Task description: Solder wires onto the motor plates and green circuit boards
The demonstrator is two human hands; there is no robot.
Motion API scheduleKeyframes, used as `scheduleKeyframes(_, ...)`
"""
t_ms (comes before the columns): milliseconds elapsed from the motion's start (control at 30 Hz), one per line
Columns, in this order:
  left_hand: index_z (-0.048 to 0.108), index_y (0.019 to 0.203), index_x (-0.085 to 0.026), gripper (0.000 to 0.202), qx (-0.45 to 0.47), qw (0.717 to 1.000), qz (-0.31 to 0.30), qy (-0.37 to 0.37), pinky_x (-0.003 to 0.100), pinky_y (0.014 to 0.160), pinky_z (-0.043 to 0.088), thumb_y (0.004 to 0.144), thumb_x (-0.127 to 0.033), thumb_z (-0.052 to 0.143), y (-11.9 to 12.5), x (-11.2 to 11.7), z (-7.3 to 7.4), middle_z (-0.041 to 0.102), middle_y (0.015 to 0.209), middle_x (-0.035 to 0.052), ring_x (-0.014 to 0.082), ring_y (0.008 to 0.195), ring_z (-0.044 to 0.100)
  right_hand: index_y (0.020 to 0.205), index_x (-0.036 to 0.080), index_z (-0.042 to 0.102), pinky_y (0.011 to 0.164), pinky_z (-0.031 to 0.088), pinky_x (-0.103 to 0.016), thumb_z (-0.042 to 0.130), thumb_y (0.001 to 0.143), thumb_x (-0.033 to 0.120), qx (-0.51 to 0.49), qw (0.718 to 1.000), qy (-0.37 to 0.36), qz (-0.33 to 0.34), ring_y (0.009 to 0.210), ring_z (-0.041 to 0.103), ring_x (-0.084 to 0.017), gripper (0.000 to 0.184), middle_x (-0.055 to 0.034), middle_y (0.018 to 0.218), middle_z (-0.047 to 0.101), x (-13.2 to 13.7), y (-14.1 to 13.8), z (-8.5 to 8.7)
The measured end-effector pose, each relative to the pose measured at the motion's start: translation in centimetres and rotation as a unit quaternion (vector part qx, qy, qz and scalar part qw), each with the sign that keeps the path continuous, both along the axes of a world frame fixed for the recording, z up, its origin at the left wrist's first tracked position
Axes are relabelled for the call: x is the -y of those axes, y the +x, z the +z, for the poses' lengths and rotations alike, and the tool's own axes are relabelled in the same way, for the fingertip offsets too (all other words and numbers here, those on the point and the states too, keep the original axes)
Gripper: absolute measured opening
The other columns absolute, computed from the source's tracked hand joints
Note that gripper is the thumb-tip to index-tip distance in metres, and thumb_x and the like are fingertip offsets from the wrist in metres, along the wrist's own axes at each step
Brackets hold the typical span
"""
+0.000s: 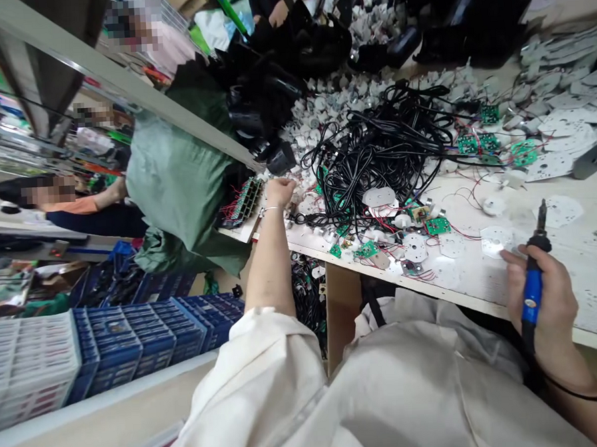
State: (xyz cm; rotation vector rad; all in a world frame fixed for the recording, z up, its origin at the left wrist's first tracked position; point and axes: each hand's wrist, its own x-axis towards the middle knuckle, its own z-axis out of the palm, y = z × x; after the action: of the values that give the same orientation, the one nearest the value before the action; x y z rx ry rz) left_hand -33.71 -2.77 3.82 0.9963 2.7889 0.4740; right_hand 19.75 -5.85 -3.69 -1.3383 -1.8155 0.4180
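Soldering iron [532, 291] clamped in R hand [558, 306], L hand [279, 191] curled at cable tangle [379, 146], contents unclear, PCBs [437, 225] between

Blue-handled soldering iron [533, 288], tip upward

soldering iron [532, 292]: glossy blue plastic grip, dark metal tip. cables [385, 152]: black, smooth sheath. bench [594, 285]: matt pale wood, scuffed. crates [134, 339]: blue plastic.

Left hand [279, 191], at 9 o'clock of the tangled black cable pile [385, 149]: grip curled among small white plastic parts [313, 126]; contents indiscernible. Blue-handled soldering iron [533, 290]: lower handle hidden in right hand [551, 313]; black cord cut off at 4 o'clock. Pale round discs [559, 50], 1 o'clock: blurred.
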Motion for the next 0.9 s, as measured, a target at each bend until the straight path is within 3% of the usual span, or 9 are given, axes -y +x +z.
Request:
scheduleKeyframes(67,0.073,0.09,-0.005,0.028,0.01,0.999,0.016,-0.034,0.026,0.074,0.049,0.087,-0.032,0.066,-0.9,-1.3,-0.6,0.073,0.081,0.0067,0.0179,0.08,0.065,0.139,0.026,0.053,0.09,0.06,-0.054,0.057,0.092,0.033,-0.006,1.0,0.004,-0.009,0.103,0.074,-0.032,0.048,-0.0165,0.105,0.076,-0.1,0.0,-0.1)
scheduleKeyframes(167,0.069,0.099,-0.01,0.031,0.021,0.996,0.011,-0.09,0.031,0.08,0.055,0.092,-0.04,0.068,-1.4,-3.0,-0.9,0.072,0.097,0.0058,0.0175,0.088,0.067,0.137,0.027,0.054,0.089,0.06,-0.052,0.056,0.093,0.032,0.001,0.999,-0.006,-0.037,0.101,0.074,-0.032,0.045,-0.0156,0.104,0.077,-0.2,-0.2,-0.6)
scheduleKeyframes(300,0.064,0.118,-0.013,0.036,0.028,0.987,-0.042,-0.152,0.041,0.091,0.058,0.095,-0.042,0.065,-1.3,-3.6,0.2,0.066,0.119,0.006,0.024,0.106,0.065,0.128,0.024,0.057,0.086,0.062,-0.047,0.053,0.096,0.036,0.002,0.999,-0.027,-0.037,0.102,0.074,-0.03,0.034,-0.0131,0.104,0.075,0.2,-1.2,-1.3)
scheduleKeyframes(433,0.06,0.126,-0.016,0.039,0.026,0.978,-0.094,-0.183,0.043,0.092,0.058,0.096,-0.04,0.064,-3.6,-3.4,0.5,0.063,0.126,0.0089,0.0229,0.109,0.064,0.126,0.021,0.055,0.081,0.063,-0.031,0.053,0.098,0.029,-0.033,0.999,-0.001,-0.029,0.093,0.076,-0.02,0.029,-0.0125,0.115,0.07,-0.1,-2.4,-1.4)
scheduleKeyframes(533,0.061,0.124,-0.016,0.037,0.025,0.971,-0.115,-0.207,0.042,0.091,0.058,0.096,-0.039,0.064,-5.5,-3.4,-0.2,0.063,0.125,0.0087,0.0224,0.108,0.065,0.129,0.021,0.053,0.08,0.062,-0.028,0.053,0.099,0.028,-0.04,0.998,-0.012,-0.036,0.095,0.076,-0.019,0.031,-0.0122,0.118,0.067,0.0,-2.7,-1.3)
scheduleKeyframes(700,0.066,0.112,-0.014,0.028,0.035,0.962,-0.152,-0.226,0.038,0.089,0.058,0.095,-0.036,0.066,-7.4,-3.6,-1.0,0.069,0.113,0.0061,0.0201,0.102,0.067,0.132,0.022,0.05,0.08,0.063,-0.034,0.051,0.1,0.028,-0.017,1.0,-0.007,-0.025,0.1,0.074,-0.023,0.033,-0.0124,0.117,0.065,0.2,-2.8,-1.3)
scheduleKeyframes(833,0.074,0.086,-0.018,0.012,0.034,0.958,-0.194,-0.211,0.028,0.084,0.056,0.08,-0.023,0.065,-7.5,-3.4,-0.8,0.075,0.081,0.0,0.0208,0.089,0.072,0.131,0.023,0.049,0.077,0.063,-0.032,0.049,0.1,0.027,-0.029,0.999,-0.001,-0.022,0.095,0.075,-0.02,0.031,-0.0109,0.113,0.065,0.0,-3.1,-1.3)
scheduleKeyframes(900,0.075,0.084,-0.019,0.018,0.023,0.962,-0.198,-0.189,0.028,0.086,0.054,0.075,-0.026,0.061,-7.2,-2.8,-0.7,0.077,0.082,0.001,0.0231,0.094,0.072,0.131,0.023,0.049,0.075,0.063,-0.031,0.049,0.1,0.028,-0.031,0.999,0.002,-0.025,0.093,0.074,-0.02,0.031,-0.0103,0.112,0.065,-0.2,-3.1,-1.3)
